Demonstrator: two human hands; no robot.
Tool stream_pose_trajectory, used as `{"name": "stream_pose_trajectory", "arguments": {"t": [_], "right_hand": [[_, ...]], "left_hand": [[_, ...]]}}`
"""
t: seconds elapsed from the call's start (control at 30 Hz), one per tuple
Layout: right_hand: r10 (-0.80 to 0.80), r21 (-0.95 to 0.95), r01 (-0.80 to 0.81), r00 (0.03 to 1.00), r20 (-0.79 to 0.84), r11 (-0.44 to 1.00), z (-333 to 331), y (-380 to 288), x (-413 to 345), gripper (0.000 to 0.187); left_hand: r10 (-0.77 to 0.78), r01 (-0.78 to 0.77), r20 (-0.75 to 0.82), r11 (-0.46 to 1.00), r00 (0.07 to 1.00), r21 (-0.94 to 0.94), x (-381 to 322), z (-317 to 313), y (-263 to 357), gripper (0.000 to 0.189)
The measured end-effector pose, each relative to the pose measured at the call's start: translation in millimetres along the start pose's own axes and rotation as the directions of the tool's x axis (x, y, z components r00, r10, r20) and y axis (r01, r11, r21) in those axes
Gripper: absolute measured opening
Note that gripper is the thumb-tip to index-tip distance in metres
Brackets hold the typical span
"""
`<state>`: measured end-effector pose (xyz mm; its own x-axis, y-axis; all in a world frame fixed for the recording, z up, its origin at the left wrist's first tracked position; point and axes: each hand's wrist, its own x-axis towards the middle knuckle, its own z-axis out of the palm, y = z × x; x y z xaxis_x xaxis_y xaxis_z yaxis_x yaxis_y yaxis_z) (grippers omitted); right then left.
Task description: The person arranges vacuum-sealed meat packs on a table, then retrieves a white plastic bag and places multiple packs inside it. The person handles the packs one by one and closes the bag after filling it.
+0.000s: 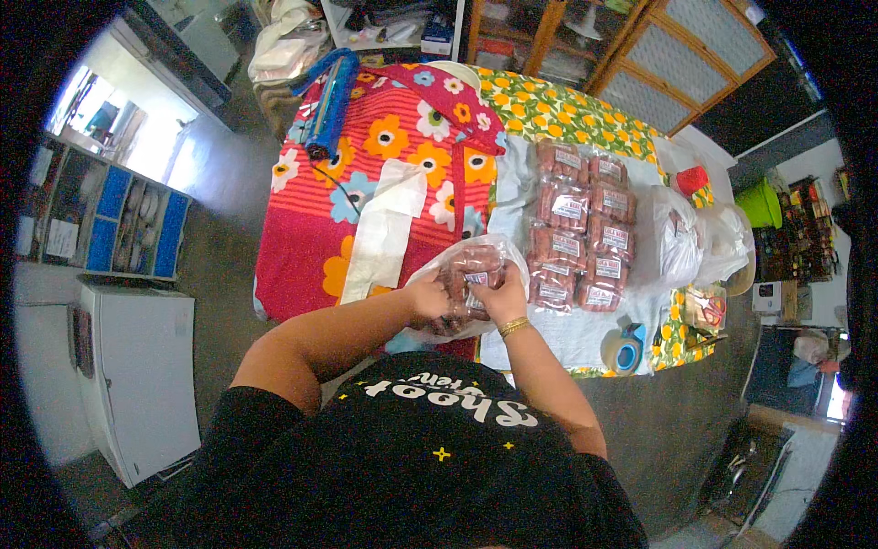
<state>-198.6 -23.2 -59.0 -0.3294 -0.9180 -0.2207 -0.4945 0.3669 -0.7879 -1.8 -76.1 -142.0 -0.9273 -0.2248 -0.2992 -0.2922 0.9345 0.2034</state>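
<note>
Right in front of me, at the table's near side, is a clear plastic bag (506, 248) with labelled packs of reddish-brown sausages (473, 259) inside it. My left hand (430, 300) grips the bag's left side, fingers curled against the packs. From the right, my right hand (502, 294) holds a pack, its thumb beside the white label. Two columns of similar sausage packs (568, 206) lie on a pale blue cloth (511, 199) just right of the bag. The undersides of the packs in my hands are hidden.
A blue bar-shaped heat sealer (330, 106) with a black cord rests on the red flowered cloth (288, 240), near white plastic sheeting (384, 233). Filled white bags (675, 237), a red cup (689, 180), a tape dispenser (625, 351) and red-handled scissors (715, 310) are rightward.
</note>
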Motion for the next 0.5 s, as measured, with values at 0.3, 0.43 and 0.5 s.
{"name": "stream_pose_trajectory", "arguments": {"t": [0.3, 0.43, 0.5], "right_hand": [[-0.275, -0.643, 0.274, 0.956, 0.102, 0.715, 37, -10, -33, 0.062], [-0.316, -0.72, 0.287, 0.943, 0.099, 0.632, 57, -4, -40, 0.06], [-0.219, -0.69, 0.269, 0.962, 0.162, 0.672, 60, -3, -41, 0.065]], "left_hand": [[0.053, -0.06, -0.061, 0.991, 0.997, -0.117, -37, -46, -18, 0.057], [-0.061, 0.001, -0.464, 0.992, 0.884, -0.128, -51, -40, -17, 0.053], [-0.214, 0.08, -0.503, 0.958, 0.837, -0.274, -57, -35, -15, 0.049]]}}
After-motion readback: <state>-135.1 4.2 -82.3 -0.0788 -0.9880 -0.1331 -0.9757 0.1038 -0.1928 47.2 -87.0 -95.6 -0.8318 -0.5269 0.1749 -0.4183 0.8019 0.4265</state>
